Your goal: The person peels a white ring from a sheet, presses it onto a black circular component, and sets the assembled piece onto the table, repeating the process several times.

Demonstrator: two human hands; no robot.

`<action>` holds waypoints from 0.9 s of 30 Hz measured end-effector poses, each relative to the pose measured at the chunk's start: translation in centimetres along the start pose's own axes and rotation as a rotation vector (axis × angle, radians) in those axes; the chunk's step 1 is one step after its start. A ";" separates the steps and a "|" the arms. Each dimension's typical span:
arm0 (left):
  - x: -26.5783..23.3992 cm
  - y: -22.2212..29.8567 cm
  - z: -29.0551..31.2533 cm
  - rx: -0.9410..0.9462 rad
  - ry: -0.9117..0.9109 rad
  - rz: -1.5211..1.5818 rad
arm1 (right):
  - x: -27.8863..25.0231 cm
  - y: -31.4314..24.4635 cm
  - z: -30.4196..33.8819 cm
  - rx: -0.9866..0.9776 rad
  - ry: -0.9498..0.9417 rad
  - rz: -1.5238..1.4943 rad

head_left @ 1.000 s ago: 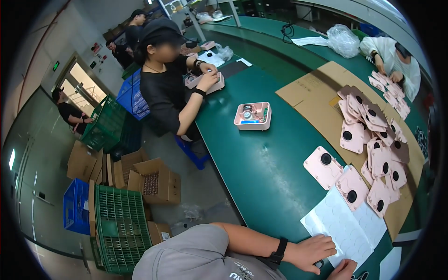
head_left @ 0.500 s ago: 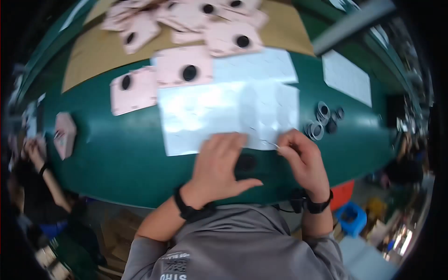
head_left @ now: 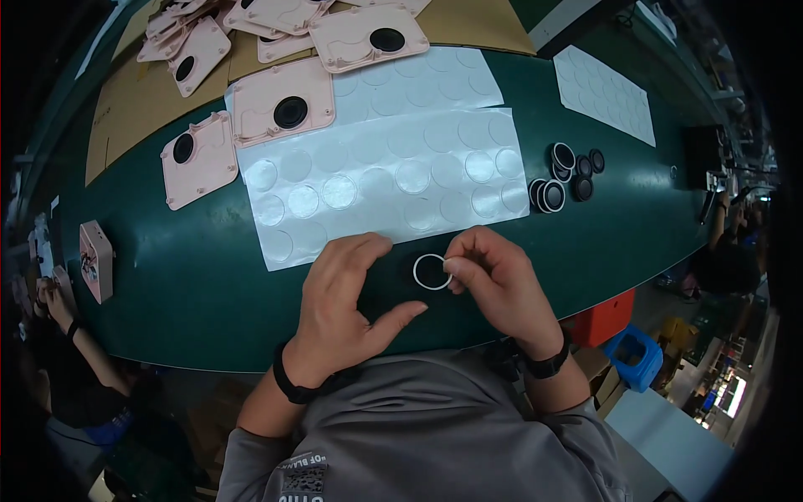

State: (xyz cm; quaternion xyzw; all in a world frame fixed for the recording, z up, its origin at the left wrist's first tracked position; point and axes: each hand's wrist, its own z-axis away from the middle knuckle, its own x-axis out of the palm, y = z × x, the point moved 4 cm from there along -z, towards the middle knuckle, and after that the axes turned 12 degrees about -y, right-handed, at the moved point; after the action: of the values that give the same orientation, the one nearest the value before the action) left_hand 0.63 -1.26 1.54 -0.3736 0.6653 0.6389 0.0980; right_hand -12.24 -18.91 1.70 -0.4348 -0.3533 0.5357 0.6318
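Note:
Thumb and fingers of my right hand (head_left: 495, 276) pinch the edge of a thin white ring (head_left: 416, 274). The ring appears over a round black part (head_left: 432, 269) on the green table; whether the two touch I cannot tell. To the left, my left hand (head_left: 343, 297) is open, thumb and fingers apart, with nothing in it. Just beyond both hands lies a pale sheet of round stickers (head_left: 376, 180). Several black round parts with pale rims (head_left: 552, 197) are grouped right of the sheet.
Pink plastic panels (head_left: 284, 96) with black round inserts lie beyond the sheet and on brown cardboard (head_left: 125, 125). A second sticker sheet (head_left: 606, 96) is at the far right. A pink housing (head_left: 96, 261) stands at the left, near another person's hand (head_left: 58, 305).
My right hand has come from the sheet's near edge toward me and left, bringing the ring over the black part. My left hand has come off the sheet. The view has shifted.

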 end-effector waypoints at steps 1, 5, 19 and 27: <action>-0.1 0.0 0.2 -0.006 0.015 0.008 | 0.2 0.2 -0.2 0.003 -0.005 0.039; 0.8 -1.1 0.9 -0.009 -0.010 0.053 | 0.6 0.3 -1.0 0.011 -0.019 0.197; 1.6 -1.0 0.1 -0.017 0.026 -0.043 | 1.3 0.2 -1.2 -0.097 0.043 0.370; 1.5 -0.9 0.2 -0.024 0.019 -0.034 | 0.8 0.6 -1.0 -0.049 0.023 0.241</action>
State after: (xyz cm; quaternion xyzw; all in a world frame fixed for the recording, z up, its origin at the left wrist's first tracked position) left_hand 0.12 -1.57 -0.12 -0.3921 0.6521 0.6415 0.0979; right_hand -11.42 -18.26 0.74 -0.4955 -0.3042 0.5938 0.5562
